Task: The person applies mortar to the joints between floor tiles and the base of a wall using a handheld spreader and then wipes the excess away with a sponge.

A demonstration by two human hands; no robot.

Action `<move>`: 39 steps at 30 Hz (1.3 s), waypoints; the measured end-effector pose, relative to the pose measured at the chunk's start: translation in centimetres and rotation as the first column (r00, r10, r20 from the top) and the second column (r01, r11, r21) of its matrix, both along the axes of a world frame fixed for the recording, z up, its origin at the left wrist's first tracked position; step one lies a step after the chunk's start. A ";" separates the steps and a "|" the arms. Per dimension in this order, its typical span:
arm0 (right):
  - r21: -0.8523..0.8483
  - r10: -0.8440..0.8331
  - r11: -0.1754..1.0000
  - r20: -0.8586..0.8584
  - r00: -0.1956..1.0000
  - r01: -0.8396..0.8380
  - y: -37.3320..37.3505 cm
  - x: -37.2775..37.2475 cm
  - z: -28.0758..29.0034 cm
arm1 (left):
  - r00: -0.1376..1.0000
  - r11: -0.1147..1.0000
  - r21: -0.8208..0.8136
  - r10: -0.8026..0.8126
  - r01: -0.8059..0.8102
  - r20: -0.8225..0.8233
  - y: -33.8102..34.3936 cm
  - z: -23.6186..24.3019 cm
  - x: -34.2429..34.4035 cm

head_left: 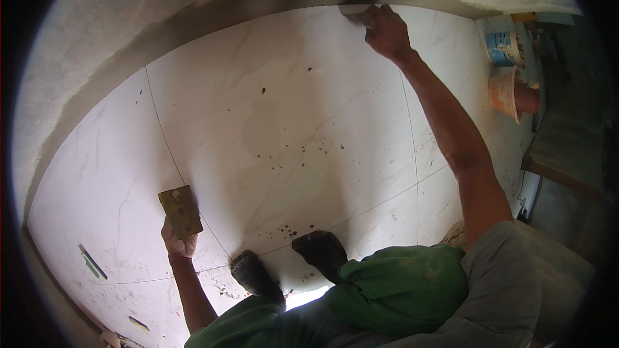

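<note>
My left hand holds a small rectangular yellow-brown board, marked with greyish dabs, above the tiled floor at the left. Its fingers are mostly hidden behind the board. At the far side, my right arm reaches out to the foot of the wall. There my right hand is closed around a flat-bladed scraper, whose pale blade lies against the damp grey strip along the wall's base. The tool's handle is covered by my fingers.
Large white marbled tiles carry scattered dark crumbs. A blue bucket and an orange bucket stand at the right. A green strip-like object lies at the left. My dark shoes are near the lower middle.
</note>
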State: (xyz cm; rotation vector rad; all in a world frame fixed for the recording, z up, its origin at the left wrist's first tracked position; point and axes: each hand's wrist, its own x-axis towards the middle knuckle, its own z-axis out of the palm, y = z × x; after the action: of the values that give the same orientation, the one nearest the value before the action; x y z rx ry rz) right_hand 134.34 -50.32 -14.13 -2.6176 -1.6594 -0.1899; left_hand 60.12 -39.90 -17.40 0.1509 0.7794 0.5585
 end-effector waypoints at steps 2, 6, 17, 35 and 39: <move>0.029 0.004 1.000 0.033 0.999 -0.005 0.0 0.8 -0.2 | 0.999 1.000 -0.015 0.018 -0.018 -0.027 -0.2 0.7 1.0; 0.070 -0.021 0.997 0.040 0.999 0.018 0.6 1.3 0.2 | 0.995 1.000 0.007 -0.017 0.017 -0.102 -0.3 1.5 2.0; 0.034 -0.068 0.997 0.121 0.990 0.064 0.2 -0.4 2.4 | 0.984 1.000 0.022 0.023 -0.020 -0.174 -0.5 1.8 2.5; 0.075 0.079 0.994 0.053 0.995 -0.082 2.6 -4.3 2.0 | 0.991 0.999 -0.010 0.043 -0.044 -0.124 0.0 2.2 3.2; -0.104 0.005 0.994 -0.051 0.999 -0.011 4.4 -2.2 2.6 | 0.995 1.000 -0.017 0.015 -0.016 -0.095 -0.1 0.1 1.0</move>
State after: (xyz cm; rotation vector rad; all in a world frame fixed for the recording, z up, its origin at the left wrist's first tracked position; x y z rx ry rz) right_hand 132.17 -45.91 -11.56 -2.6651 -1.7080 -0.0362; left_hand 61.13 -40.02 -17.32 0.1556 0.8780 0.5621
